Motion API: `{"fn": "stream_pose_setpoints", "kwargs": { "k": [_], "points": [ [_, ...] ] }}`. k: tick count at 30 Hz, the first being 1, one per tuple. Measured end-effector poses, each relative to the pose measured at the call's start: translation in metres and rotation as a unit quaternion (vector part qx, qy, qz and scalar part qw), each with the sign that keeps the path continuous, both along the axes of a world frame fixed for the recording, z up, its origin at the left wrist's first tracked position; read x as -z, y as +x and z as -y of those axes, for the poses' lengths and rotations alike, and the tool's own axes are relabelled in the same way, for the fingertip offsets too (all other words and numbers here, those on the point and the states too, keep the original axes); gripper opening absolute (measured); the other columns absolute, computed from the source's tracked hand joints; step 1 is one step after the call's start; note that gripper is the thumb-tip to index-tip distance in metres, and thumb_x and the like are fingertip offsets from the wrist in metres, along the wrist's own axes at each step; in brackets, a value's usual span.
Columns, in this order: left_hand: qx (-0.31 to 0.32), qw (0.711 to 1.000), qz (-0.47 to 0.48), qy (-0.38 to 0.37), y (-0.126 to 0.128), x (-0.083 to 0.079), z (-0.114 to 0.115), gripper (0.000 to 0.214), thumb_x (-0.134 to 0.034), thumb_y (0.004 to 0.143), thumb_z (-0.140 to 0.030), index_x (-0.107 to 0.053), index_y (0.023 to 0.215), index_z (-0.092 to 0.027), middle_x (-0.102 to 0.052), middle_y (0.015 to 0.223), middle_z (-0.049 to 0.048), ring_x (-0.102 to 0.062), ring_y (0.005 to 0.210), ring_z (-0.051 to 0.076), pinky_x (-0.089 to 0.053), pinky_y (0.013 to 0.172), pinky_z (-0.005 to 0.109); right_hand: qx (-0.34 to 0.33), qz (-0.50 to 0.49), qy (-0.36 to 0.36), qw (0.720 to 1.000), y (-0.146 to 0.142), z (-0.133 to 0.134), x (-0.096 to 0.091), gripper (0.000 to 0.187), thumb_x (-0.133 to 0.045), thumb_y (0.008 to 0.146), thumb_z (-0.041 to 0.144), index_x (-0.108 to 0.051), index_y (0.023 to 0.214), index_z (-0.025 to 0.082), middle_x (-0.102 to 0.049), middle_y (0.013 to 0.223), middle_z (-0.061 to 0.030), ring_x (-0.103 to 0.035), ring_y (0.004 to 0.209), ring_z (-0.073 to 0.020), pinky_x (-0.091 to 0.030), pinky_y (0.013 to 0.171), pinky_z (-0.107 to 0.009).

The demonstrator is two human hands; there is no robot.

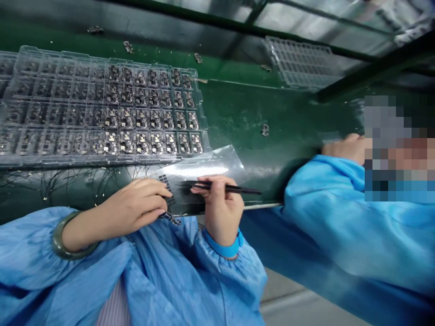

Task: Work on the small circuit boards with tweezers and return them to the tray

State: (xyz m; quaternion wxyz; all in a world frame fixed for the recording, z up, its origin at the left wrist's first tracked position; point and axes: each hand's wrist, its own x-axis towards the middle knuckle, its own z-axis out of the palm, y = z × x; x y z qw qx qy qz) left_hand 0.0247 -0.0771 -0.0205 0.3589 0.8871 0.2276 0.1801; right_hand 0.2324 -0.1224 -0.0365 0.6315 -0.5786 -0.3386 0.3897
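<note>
My left hand is closed, its fingertips pinching a small dark circuit board at the bench's front edge; part of the board is hidden under the fingers. My right hand grips black tweezers, whose tips point left toward my left hand. Beneath both hands lies a clear plastic sheet bearing rows of small black rectangles. Whether anything sits between the tweezer tips is too fine to make out. Just beyond, a clear compartment tray holds many small circuit boards.
Thin black wires are spread along the tray's near side. A loose board rests on the green mat, with several more at the back. Another clear tray stands at back right. A co-worker's blue sleeve is close on the right.
</note>
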Motion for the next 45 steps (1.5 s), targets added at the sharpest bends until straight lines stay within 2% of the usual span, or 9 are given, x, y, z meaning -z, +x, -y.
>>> {"fn": "stream_pose_setpoints", "kwargs": {
  "k": [3,11,18,24,27,32,39,42,45],
  "points": [
    [0.027,0.998,-0.038,0.046,0.001,0.007,0.001,0.017,-0.045,0.098,-0.019,-0.061,0.095,-0.018,-0.065,0.123,0.0061,-0.050,0.127,0.025,-0.039,0.101,0.041,-0.044,0.017,-0.047,0.998,-0.006,0.000,-0.001,0.018,-0.074,0.079,0.035,-0.064,0.086,0.021,-0.073,0.083,0.0010,-0.073,0.072,-0.0143,-0.061,0.070,-0.028],
    [0.015,0.997,-0.070,0.012,0.001,0.002,0.002,0.018,-0.042,0.098,-0.019,-0.058,0.090,-0.016,-0.063,0.129,0.0107,-0.055,0.123,0.023,-0.041,0.098,0.039,-0.095,0.072,-0.079,0.990,-0.023,-0.025,0.000,0.015,-0.068,0.083,0.034,-0.062,0.088,0.021,-0.072,0.077,0.0017,-0.073,0.071,-0.0147,-0.061,0.068,-0.028],
    [-0.010,0.998,-0.044,0.036,0.003,0.007,0.005,0.018,-0.042,0.097,-0.014,-0.059,0.091,-0.018,-0.067,0.123,0.0066,-0.056,0.122,0.019,-0.026,0.112,0.043,-0.051,0.121,-0.104,0.986,-0.029,-0.026,0.003,0.013,-0.067,0.084,0.034,-0.062,0.084,0.023,-0.071,0.073,0.0022,-0.073,0.067,-0.0154,-0.060,0.062,-0.026],
    [-0.012,0.998,-0.043,0.034,0.004,0.006,0.005,0.019,-0.043,0.096,-0.014,-0.060,0.089,-0.018,-0.068,0.122,0.0058,-0.058,0.119,0.019,-0.027,0.111,0.043,-0.064,0.102,-0.128,0.984,-0.028,-0.027,-0.001,0.016,-0.067,0.083,0.036,-0.062,0.081,0.022,-0.072,0.071,0.0015,-0.073,0.063,-0.0154,-0.060,0.061,-0.026],
    [-0.019,0.999,-0.040,0.032,0.005,0.006,0.005,0.020,-0.043,0.096,-0.014,-0.061,0.089,-0.018,-0.069,0.120,0.0056,-0.059,0.117,0.019,-0.029,0.111,0.043,-0.044,0.082,-0.136,0.986,-0.027,-0.028,-0.001,0.018,-0.068,0.083,0.038,-0.061,0.083,0.021,-0.072,0.072,0.0009,-0.072,0.062,-0.0160,-0.061,0.061,-0.027],
    [-0.015,0.999,-0.043,0.023,0.004,0.005,0.004,0.020,-0.042,0.097,-0.015,-0.061,0.089,-0.018,-0.068,0.121,0.0053,-0.059,0.118,0.018,-0.029,0.110,0.043,-0.049,0.121,-0.133,0.983,-0.028,-0.027,-0.002,0.017,-0.068,0.083,0.037,-0.062,0.081,0.021,-0.071,0.072,0.0007,-0.072,0.061,-0.0157,-0.060,0.058,-0.025],
    [-0.020,0.999,-0.039,0.014,0.005,0.004,0.005,0.019,-0.043,0.096,-0.015,-0.060,0.091,-0.018,-0.068,0.121,0.0056,-0.059,0.118,0.018,-0.029,0.111,0.043,-0.033,0.088,-0.126,0.988,-0.027,-0.026,0.001,0.019,-0.069,0.082,0.039,-0.061,0.082,0.022,-0.072,0.072,0.0011,-0.072,0.059,-0.0161,-0.060,0.055,-0.026],
    [-0.020,0.999,-0.039,0.014,0.005,0.005,0.005,0.019,-0.042,0.097,-0.015,-0.060,0.091,-0.018,-0.068,0.121,0.0053,-0.059,0.119,0.018,-0.028,0.111,0.043,-0.047,0.120,-0.122,0.984,-0.027,-0.026,0.001,0.017,-0.069,0.082,0.037,-0.062,0.082,0.022,-0.071,0.072,0.0015,-0.072,0.061,-0.0156,-0.059,0.056,-0.025],
    [-0.019,0.999,-0.040,0.014,0.005,0.005,0.004,0.018,-0.042,0.097,-0.014,-0.059,0.092,-0.018,-0.068,0.121,0.0055,-0.059,0.119,0.018,-0.028,0.111,0.042,-0.059,0.105,-0.126,0.985,-0.026,-0.026,0.000,0.018,-0.070,0.081,0.038,-0.061,0.080,0.022,-0.071,0.070,0.0018,-0.072,0.059,-0.0156,-0.058,0.054,-0.025]
  ]
}}
